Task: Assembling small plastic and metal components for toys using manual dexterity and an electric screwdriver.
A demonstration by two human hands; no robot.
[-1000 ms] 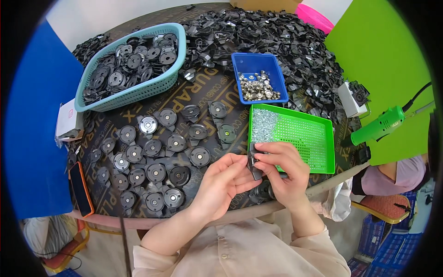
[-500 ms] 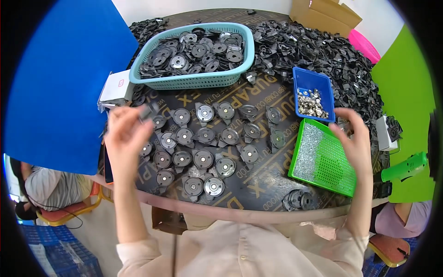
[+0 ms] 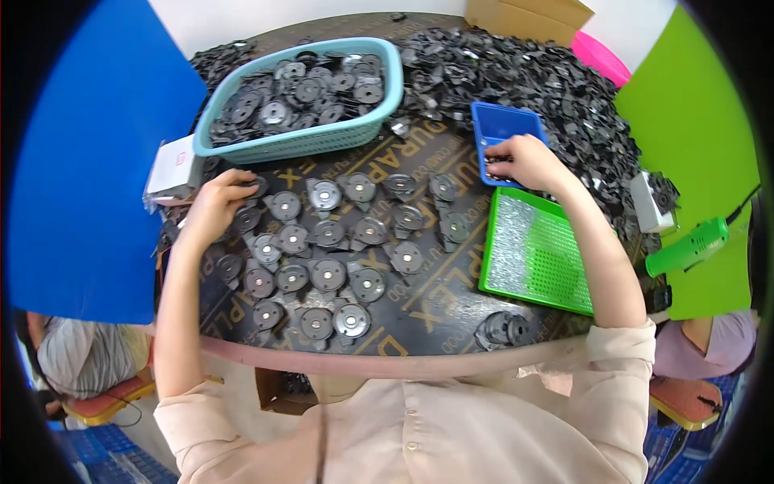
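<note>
My left hand (image 3: pixel 216 206) is at the far left of the laid-out parts, its fingers closed on the edge of a dark round plate part (image 3: pixel 258 186) that rests on the table. Its fingers partly cover that part. My right hand (image 3: pixel 528 164) reaches into the blue bin (image 3: pixel 509 121), fingers curled down among small silvery metal pieces (image 3: pixel 493 173). What its fingertips grip is hidden. Between my hands lie rows of similar dark round parts (image 3: pixel 327 275), several with a small bright piece at the centre.
A light-blue basket (image 3: pixel 298 145) heaped with round parts stands at the back left. Behind the bin spreads a pile of black pieces (image 3: pixel 516 68). A green perforated tray (image 3: pixel 556 262) holds tiny silvery bits. A green power tool (image 3: pixel 689 246) lies far right; a white box (image 3: pixel 176 168), left.
My left hand has come down to the table with the round part it was carrying. My right hand has moved from beside the blue bin into it. The whole view has shifted slightly.
</note>
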